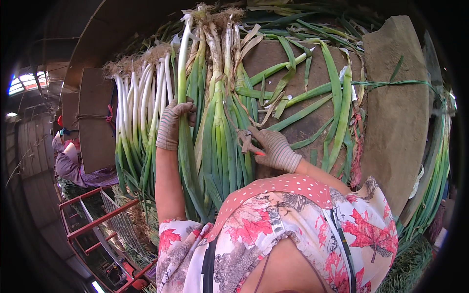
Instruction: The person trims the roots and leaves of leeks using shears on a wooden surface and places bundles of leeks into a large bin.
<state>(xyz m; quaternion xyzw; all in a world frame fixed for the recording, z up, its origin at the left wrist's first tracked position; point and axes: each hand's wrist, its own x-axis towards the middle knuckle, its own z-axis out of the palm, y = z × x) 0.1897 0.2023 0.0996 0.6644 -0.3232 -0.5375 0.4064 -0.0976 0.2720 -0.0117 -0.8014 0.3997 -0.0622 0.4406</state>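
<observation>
My left hand (176, 122), in a striped, soiled glove, is closed round the green part of a long green onion (182, 73). That onion stands with its white shank and roots toward the far edge. My right hand (276, 148), in a matching glove, is closed on a small dirty brown tool (247, 142) with an orange-red bit; its exact kind is unclear. Beside that tool, between my hands, lies a bunch of untrimmed green onions (218, 110) with dry, brownish outer skins. To the left rests a row of cleaner onions (141, 97) with white shanks.
Loose torn leaves (312, 97) litter the brown work surface (264, 58) at right. A curved brown board (396, 112) stands beyond them, crossed by a green strand. At left are an upright panel (97, 117), a red metal frame (97, 222) and another person's sleeve (73, 168).
</observation>
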